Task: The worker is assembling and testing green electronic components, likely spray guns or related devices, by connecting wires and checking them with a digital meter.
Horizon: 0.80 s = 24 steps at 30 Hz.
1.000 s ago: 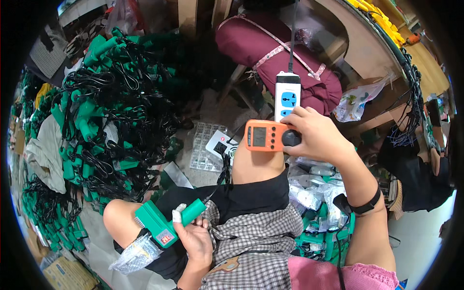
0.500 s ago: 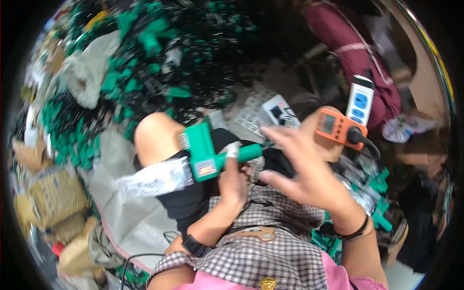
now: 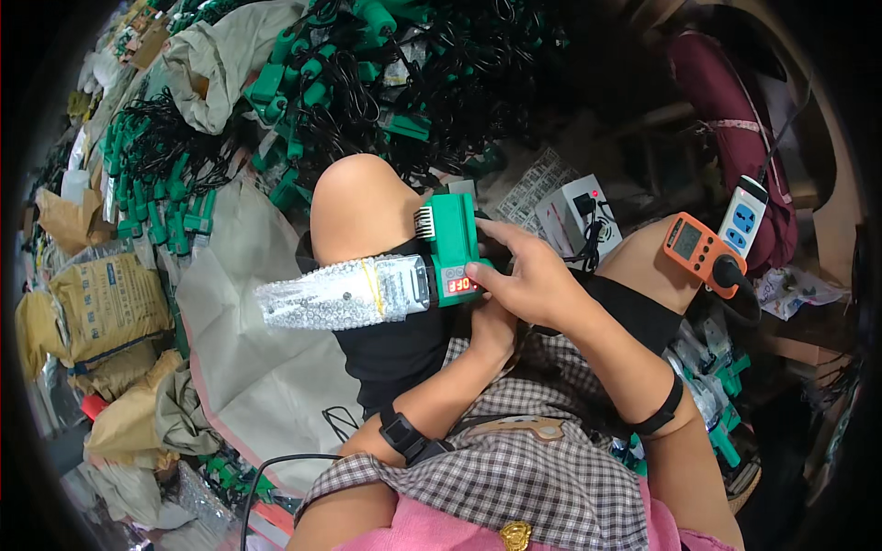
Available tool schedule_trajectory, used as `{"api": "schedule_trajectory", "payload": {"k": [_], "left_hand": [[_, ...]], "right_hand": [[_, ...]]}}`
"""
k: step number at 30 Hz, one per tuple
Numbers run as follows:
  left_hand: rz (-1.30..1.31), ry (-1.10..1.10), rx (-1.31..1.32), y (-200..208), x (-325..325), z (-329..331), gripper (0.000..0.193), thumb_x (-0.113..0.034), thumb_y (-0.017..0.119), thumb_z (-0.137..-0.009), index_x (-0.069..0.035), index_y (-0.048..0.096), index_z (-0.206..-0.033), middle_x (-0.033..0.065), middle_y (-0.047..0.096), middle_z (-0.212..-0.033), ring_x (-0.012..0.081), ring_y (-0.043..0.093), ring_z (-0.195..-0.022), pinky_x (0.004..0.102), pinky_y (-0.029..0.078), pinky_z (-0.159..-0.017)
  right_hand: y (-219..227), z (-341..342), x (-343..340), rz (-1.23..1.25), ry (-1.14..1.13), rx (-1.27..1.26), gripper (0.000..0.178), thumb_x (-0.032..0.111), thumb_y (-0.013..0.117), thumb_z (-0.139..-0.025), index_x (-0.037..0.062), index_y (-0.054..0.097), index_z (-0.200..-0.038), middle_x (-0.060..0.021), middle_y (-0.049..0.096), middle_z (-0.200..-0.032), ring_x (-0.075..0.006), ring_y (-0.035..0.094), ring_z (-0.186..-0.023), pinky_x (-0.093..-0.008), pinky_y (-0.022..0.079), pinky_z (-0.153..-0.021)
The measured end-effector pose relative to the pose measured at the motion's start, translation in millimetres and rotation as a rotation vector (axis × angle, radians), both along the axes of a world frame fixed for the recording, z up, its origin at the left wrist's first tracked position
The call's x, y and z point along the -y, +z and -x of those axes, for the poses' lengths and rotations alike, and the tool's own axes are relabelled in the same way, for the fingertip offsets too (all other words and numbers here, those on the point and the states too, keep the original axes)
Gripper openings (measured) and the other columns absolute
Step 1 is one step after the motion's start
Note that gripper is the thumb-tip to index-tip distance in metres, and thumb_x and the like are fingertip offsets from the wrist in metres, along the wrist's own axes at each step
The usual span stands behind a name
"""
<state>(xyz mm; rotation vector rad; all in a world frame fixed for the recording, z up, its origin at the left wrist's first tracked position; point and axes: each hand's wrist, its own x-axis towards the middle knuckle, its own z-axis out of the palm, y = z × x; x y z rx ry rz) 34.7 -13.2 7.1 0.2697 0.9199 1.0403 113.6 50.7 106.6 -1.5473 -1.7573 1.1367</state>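
Note:
A green handheld electric tool [image 3: 455, 230] with a vented edge and a small red lit display lies across my lap, beside my bare knee. Clear bubble wrap [image 3: 340, 292] covers its end pointing left. My right hand [image 3: 542, 280] is closed about the tool's right side, its thumb on the display panel and its fingertips at the far edge. Below it, my left hand [image 3: 494, 331] is closed at the handle; the handle and most of that hand's fingers are hidden behind the right hand.
An orange plug-in meter [image 3: 687, 241] sits on a white power strip [image 3: 742, 220] by my right knee. Ahead stands a white box with a black cable [image 3: 579, 220]. Green tools with black cords [image 3: 317, 87] are heaped beyond; a printed yellow sack [image 3: 119, 303] lies left.
My right hand has come from open and apart onto the tool, its thumb now at the display. The view has turned, moving the scene rightward.

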Motion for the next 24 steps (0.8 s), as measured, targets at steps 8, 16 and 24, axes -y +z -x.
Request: {"api": "schedule_trajectory", "payload": {"k": [8,16,24], "left_hand": [[-0.034,0.037,-0.022,-4.0,-0.1,2.8,0.032,-0.027,0.045,-0.1,-0.001,0.055,-0.116,0.0088,0.06,-0.11,0.0161,0.057,-0.106,0.032,0.044,-0.088],[-0.4,-0.261,-0.341,-4.3,-3.2,10.9,0.053,-0.03,0.036,-0.103,-0.001,0.027,-0.146,0.0102,0.042,-0.136,0.0176,0.046,-0.125,0.0329,0.041,-0.102],[-0.35,-0.176,-0.169,5.2,-3.8,6.1,0.053,-0.033,0.032,-0.103,-0.002,0.027,-0.146,0.0096,0.043,-0.132,0.0177,0.046,-0.122,0.0342,0.042,-0.1]], "right_hand": [[21.9,0.0,-4.3,0.066,0.08,-0.015,0.062,0.022,0.072,-0.081,-0.0045,0.049,-0.132,-0.0188,0.058,-0.114,-0.0293,0.057,-0.107,-0.0362,0.045,-0.093],[14.1,13.7,0.9,-0.066,0.034,0.072,0.064,0.029,0.072,-0.077,-0.0032,0.051,-0.129,-0.0168,0.057,-0.096,-0.0332,0.055,-0.093,-0.0407,0.046,-0.083],[12.1,16.2,0.2,-0.08,0.06,0.106,0.066,0.032,0.071,-0.077,-0.0038,0.051,-0.129,-0.017,0.052,-0.092,-0.0328,0.053,-0.09,-0.0401,0.044,-0.08]]}}
